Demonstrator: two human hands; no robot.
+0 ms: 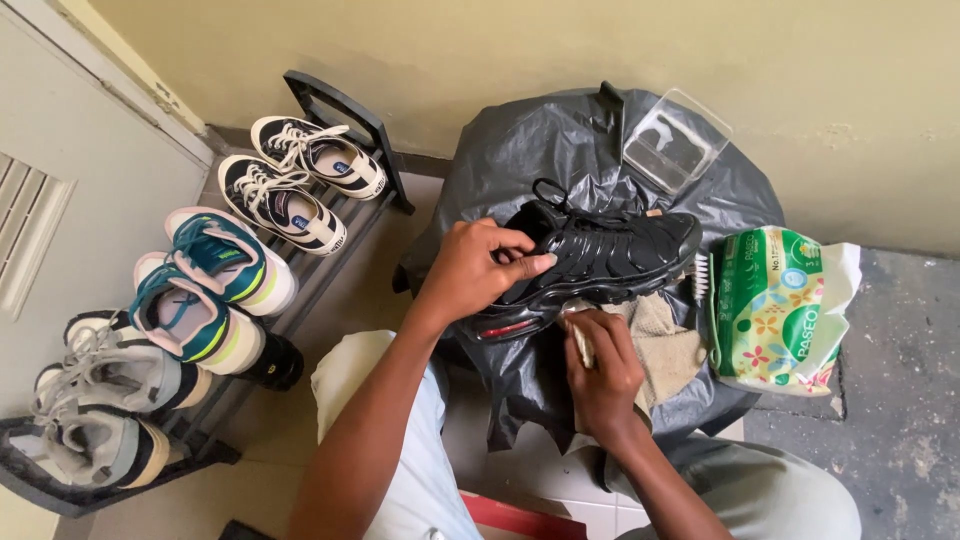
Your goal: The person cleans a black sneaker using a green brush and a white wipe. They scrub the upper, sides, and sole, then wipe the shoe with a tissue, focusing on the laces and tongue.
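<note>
A black sneaker point(600, 255) lies on its side on a surface draped in a grey plastic bag point(560, 140). My left hand point(478, 268) grips the sneaker at its heel and collar. My right hand point(600, 365) presses a beige cloth point(670, 345) against the shoe's sole edge near the middle. Part of the cloth spreads out under the shoe to the right.
A clear plastic box point(676, 140) sits behind the shoe. A green flowered tissue pack point(775, 310) lies at the right, a small brush point(700, 275) beside it. A dark shoe rack point(330, 200) at the left holds several pairs of sneakers point(200, 290). A wall runs behind.
</note>
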